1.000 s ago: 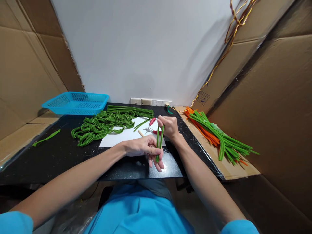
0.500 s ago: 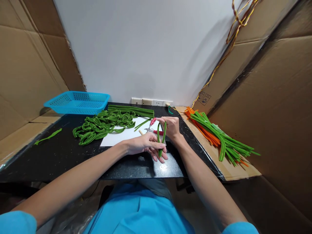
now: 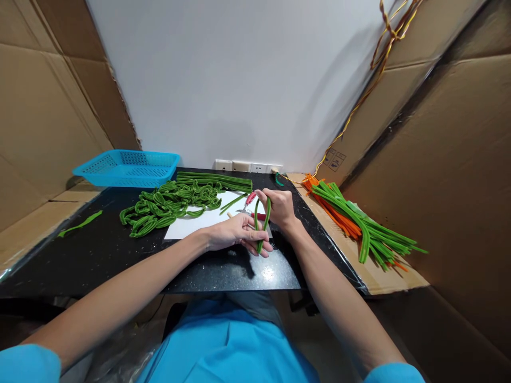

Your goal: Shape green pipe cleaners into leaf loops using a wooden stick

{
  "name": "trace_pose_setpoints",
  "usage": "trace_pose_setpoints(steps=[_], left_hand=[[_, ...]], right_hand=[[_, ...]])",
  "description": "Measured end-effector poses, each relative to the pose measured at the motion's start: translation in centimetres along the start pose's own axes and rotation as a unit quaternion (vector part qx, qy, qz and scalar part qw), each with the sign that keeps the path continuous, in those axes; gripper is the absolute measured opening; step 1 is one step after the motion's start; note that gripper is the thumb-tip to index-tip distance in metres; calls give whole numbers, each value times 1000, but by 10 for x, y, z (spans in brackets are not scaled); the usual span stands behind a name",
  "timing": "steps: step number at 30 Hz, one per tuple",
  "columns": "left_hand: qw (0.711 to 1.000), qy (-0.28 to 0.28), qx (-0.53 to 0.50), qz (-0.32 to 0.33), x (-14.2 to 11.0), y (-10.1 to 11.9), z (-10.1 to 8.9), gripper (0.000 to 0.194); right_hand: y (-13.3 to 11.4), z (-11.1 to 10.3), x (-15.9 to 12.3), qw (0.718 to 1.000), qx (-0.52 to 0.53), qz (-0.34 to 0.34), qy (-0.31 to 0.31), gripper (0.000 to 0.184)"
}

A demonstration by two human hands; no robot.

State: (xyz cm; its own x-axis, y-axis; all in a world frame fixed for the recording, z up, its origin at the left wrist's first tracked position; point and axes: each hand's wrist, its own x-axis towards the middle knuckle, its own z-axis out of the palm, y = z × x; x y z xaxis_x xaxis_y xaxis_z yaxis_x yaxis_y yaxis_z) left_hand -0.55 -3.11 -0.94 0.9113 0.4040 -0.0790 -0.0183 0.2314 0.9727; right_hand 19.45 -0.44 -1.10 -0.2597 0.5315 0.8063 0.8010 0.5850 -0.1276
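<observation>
A green pipe cleaner [image 3: 256, 217] is bent into a narrow loop between my hands. My left hand [image 3: 235, 234] pinches its lower end between thumb and fingers. At the top of the loop, my right hand [image 3: 279, 206] is closed on the other end. Behind them, red-handled pliers [image 3: 250, 199] lie on a white sheet [image 3: 187, 229], partly hidden by my hands. Left of the hands is a heap of looped green pipe cleaners [image 3: 159, 207], some resting on the sheet. Straight green pipe cleaners [image 3: 215, 181] lie in a bundle behind the heap.
A blue plastic basket [image 3: 128, 181] stands at the back left. Green pipe cleaners [image 3: 375, 234] and orange ones [image 3: 339, 215] lie on cardboard at the right. A green strip [image 3: 82, 222] is on the black table at left. Sockets [image 3: 241, 166] line the wall; cardboard walls flank both sides.
Both hands have shifted slightly left with the loop. The fingers of my left hand have curled in more around its lower end.
</observation>
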Motion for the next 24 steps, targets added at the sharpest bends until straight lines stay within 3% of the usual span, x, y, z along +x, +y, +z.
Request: trace_pose_setpoints(steps=[24], left_hand=[[999,2,21,-25,0,-1,-7,37]], right_hand=[[1,2,0,999,20,15,-39,72]])
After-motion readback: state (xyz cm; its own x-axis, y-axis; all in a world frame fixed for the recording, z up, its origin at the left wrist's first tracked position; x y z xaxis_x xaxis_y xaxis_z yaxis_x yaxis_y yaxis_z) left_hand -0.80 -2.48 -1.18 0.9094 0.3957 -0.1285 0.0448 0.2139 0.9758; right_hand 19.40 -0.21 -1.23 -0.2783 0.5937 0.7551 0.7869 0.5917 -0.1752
